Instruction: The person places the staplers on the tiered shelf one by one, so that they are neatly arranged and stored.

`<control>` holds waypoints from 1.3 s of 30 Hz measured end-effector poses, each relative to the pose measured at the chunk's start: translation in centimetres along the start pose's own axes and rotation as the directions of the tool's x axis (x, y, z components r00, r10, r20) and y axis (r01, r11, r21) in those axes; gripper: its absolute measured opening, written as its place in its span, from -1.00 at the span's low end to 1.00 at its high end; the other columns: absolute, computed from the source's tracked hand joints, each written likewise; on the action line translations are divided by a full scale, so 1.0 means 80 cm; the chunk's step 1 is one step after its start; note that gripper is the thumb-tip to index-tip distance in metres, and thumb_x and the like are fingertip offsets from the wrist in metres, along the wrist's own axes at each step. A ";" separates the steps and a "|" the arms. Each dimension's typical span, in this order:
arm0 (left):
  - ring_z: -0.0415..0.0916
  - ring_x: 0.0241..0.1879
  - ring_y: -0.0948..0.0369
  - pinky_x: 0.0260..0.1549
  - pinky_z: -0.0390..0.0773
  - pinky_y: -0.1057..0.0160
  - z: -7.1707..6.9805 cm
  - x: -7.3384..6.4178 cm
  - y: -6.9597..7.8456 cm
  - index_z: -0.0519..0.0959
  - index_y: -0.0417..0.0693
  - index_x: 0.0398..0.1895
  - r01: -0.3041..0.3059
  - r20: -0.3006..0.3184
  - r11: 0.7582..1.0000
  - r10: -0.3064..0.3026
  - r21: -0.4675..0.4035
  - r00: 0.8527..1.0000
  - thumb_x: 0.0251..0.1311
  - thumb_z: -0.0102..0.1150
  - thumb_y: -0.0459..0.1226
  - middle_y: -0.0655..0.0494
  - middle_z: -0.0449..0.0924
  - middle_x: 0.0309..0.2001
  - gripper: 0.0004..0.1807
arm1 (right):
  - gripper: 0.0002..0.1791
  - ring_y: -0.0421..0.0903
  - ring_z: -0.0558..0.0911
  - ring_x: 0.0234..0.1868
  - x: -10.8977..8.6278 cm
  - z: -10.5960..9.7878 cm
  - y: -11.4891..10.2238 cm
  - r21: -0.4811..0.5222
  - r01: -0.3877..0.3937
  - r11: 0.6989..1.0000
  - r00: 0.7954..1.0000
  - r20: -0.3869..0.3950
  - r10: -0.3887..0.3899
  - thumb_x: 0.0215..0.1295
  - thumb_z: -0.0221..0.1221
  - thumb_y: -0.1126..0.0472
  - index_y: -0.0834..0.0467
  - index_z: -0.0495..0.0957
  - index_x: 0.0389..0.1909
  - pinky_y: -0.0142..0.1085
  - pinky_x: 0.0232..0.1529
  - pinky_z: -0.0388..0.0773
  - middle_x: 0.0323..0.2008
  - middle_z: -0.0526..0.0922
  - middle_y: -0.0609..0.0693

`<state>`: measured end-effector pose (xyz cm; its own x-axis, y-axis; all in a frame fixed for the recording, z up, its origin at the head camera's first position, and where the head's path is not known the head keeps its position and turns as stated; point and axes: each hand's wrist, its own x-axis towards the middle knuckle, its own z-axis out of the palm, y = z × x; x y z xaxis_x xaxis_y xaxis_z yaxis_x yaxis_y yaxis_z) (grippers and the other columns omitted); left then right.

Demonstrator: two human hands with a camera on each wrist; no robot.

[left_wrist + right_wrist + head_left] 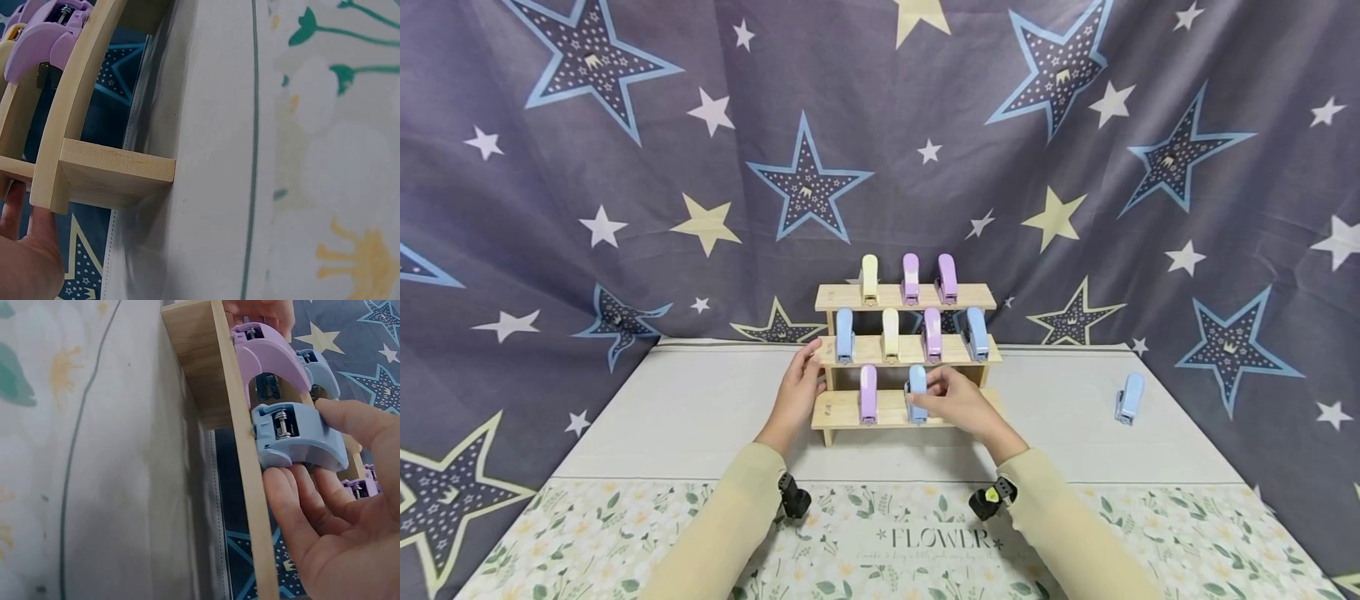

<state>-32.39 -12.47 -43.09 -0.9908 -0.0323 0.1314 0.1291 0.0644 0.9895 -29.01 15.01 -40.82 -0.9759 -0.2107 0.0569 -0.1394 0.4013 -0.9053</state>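
Note:
On the bottom step of a three-step wooden rack [842, 408], my right hand [958, 404] pinches a light-blue stapler [917, 392] standing upright. The right wrist view has the thumb on one side of this blue stapler [306, 434] and fingertips on the other. A purple stapler [868, 393] stands just left of it. At the rack's left end, my left hand [797, 387] touches the side of the middle step. Its fingertips meet the board ends [50, 200] in the left wrist view, and part of that hand is outside the frame.
Blue, yellow and purple staplers line the middle step [910, 350]; a yellow stapler [869, 279] and two purple ones stand on top. Another blue stapler [1129, 398] stands apart at right on the white table [1060, 417]. A star-patterned curtain [887, 167] hangs behind; a floral cloth [820, 542] lies in front.

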 end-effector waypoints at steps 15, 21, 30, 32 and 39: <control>0.36 0.28 -0.12 0.29 0.43 -0.05 0.000 0.002 -0.003 0.22 0.03 0.53 -0.018 -0.012 1.000 0.018 -0.002 1.000 0.62 -0.29 -0.18 -0.21 0.31 0.33 -0.51 | -0.58 -0.09 0.45 -0.44 0.004 0.006 0.006 -0.006 -0.005 1.000 1.000 -0.014 0.005 0.25 0.39 0.00 0.18 0.48 -0.10 -0.29 -0.46 0.41 -0.37 0.53 0.05; 0.33 0.31 -0.13 0.31 0.40 -0.06 -0.001 0.001 0.001 0.20 0.00 0.54 0.001 -0.001 1.000 -0.001 -0.013 1.000 0.62 -0.29 -0.19 -0.23 0.28 0.35 -0.51 | -0.54 -0.09 0.49 -0.42 0.004 0.005 0.006 0.020 -0.008 1.000 1.000 -0.001 0.008 0.25 0.39 -0.03 0.19 0.47 -0.06 -0.30 -0.44 0.46 -0.34 0.55 0.06; 0.30 0.33 -0.17 0.32 0.38 -0.09 -0.002 0.001 0.005 0.17 -0.07 0.55 0.027 0.014 0.999 -0.027 -0.022 1.000 0.62 -0.30 -0.24 -0.28 0.23 0.39 -0.50 | -0.48 -0.06 0.61 -0.31 -0.009 -0.017 0.008 -0.032 0.031 0.999 0.999 0.042 -0.030 0.28 0.37 0.03 0.28 0.46 0.07 -0.27 -0.28 0.64 -0.25 0.61 0.09; 0.31 0.33 -0.15 0.31 0.39 -0.07 -0.001 0.001 0.003 0.19 -0.03 0.54 0.017 0.007 1.000 -0.017 -0.020 1.000 0.62 -0.29 -0.22 -0.25 0.26 0.38 -0.51 | -0.46 -0.07 0.61 -0.30 -0.013 -0.027 0.010 -0.061 0.032 0.998 0.999 0.036 -0.029 0.28 0.37 0.03 0.30 0.46 0.09 -0.26 -0.26 0.65 -0.24 0.62 0.08; 0.35 0.29 -0.11 0.29 0.42 -0.04 0.000 0.000 -0.003 0.23 0.04 0.53 -0.012 -0.010 1.000 0.012 -0.006 1.000 0.62 -0.27 -0.18 -0.20 0.31 0.34 -0.52 | -0.52 -0.06 0.60 -0.24 -0.030 -0.068 0.024 -0.149 0.056 0.987 0.998 0.005 -0.056 0.30 0.35 0.09 0.31 0.47 0.07 -0.26 -0.23 0.66 -0.21 0.63 0.09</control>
<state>-32.45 -12.49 -43.29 -0.9888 -0.0419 0.1436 0.1410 0.0586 0.9883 -27.86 21.16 -40.41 -0.9657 -0.2373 0.1058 -0.2178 0.5173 -0.8276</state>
